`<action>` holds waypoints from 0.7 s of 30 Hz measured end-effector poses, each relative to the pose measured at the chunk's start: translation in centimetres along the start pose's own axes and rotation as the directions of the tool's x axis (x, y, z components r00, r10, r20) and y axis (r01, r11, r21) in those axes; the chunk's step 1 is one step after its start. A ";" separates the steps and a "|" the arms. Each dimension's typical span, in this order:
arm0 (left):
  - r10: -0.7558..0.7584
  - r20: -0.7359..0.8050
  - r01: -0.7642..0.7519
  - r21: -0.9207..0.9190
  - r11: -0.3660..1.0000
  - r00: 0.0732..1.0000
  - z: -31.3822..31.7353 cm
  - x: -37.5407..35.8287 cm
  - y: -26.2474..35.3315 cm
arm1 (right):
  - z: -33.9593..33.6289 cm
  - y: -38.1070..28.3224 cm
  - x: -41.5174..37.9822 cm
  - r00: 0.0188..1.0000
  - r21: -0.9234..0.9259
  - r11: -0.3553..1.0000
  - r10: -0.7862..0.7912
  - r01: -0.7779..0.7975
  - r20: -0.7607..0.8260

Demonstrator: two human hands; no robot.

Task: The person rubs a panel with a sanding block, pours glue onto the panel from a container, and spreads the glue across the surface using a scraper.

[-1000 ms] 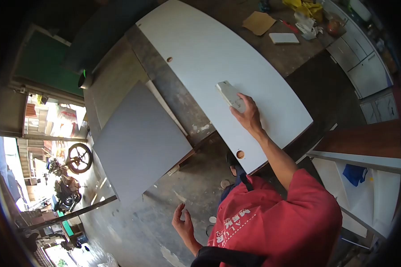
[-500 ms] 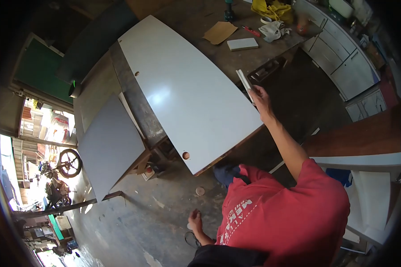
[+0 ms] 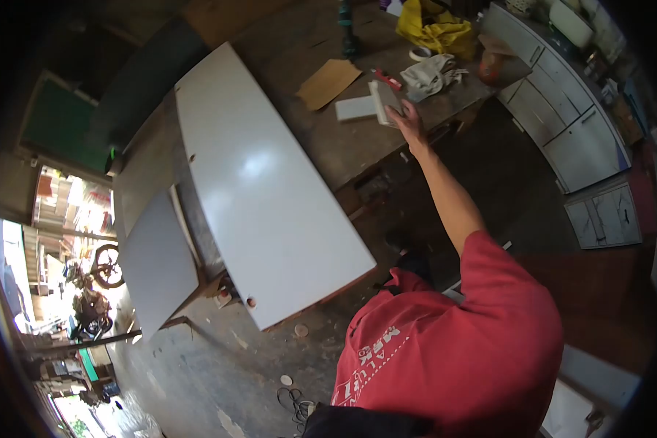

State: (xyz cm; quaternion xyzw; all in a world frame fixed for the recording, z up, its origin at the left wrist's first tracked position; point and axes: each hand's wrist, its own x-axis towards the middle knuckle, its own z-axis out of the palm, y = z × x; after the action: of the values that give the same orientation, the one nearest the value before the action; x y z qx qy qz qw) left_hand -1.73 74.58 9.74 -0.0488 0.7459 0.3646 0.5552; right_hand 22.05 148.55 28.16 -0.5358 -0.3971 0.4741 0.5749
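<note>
**Small block held over the workbench**

The right hand has its fingers closed around a small white block, just above the workbench, beside another white piece right of the big white panel. The left hand is out of sight.

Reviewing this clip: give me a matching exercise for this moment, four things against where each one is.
Things:
1. small white block
2. large white panel
3. brown cardboard sheet
4. yellow cloth

Places:
a. far end of the workbench, near the cabinets
b. held in the right hand
c. flat on the bench, beyond the panel
d. overhanging the bench's near edge

Pairs: 1-b, 2-d, 3-c, 4-a
</note>
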 end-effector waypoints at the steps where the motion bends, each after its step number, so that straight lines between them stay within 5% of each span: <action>1: 0.007 0.002 -0.007 -0.010 1.000 1.000 2.0 0.0 1.3 | -0.9 2.1 5.9 0.976 -0.161 0.963 -0.218 0.215 0.002; 2: 0.012 -0.012 -0.012 -0.018 1.000 1.000 3.7 -0.2 2.3 | -2.0 3.8 9.9 0.909 -0.310 0.859 -0.414 0.407 0.047; 5: 0.047 -0.040 -0.048 -0.043 0.998 0.998 7.7 -0.6 5.5 | -8.2 -0.8 12.8 0.881 -0.518 0.741 -0.471 0.427 0.053; 10: 0.192 -0.083 -0.198 -0.078 0.977 0.978 11.6 -1.9 11.5 | -17.5 2.0 17.2 0.936 -0.507 0.835 -0.324 0.213 -0.139; 12: 0.308 -0.029 -0.308 0.007 0.951 0.951 12.6 -1.9 13.9 | -18.0 -0.4 15.2 0.980 -0.478 0.865 -0.196 0.153 -0.041; 14: 0.217 -0.069 -0.218 -0.005 0.976 0.974 13.1 -2.7 15.5 | -16.5 -1.0 13.9 0.952 -0.559 0.771 -0.254 0.305 0.170; 17: 0.049 -0.137 -0.041 0.061 0.997 0.989 12.9 -2.6 15.6 | -12.8 0.0 13.1 0.857 -0.613 0.603 -0.415 0.511 0.307; 19: 0.028 -0.131 -0.018 0.079 0.997 0.991 12.6 -2.2 14.4 | -11.3 1.4 14.5 0.693 -0.570 0.410 -0.539 0.713 0.479; 20: 0.020 -0.124 -0.010 0.087 0.996 0.992 12.6 -1.9 13.7 | -11.2 2.8 15.7 0.696 -0.571 0.413 -0.541 0.709 0.473; 21: 0.018 -0.120 -0.008 0.086 0.996 0.993 12.5 -1.6 13.2 | -10.7 4.5 17.1 0.854 -0.503 0.692 -0.385 0.518 0.349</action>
State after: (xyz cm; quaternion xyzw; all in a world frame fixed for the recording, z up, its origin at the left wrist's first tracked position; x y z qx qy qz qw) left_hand 2.47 91.15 16.13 -0.0422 0.7933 0.3324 0.5083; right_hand 35.85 162.47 21.64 -0.5149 -0.7021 0.2283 0.4357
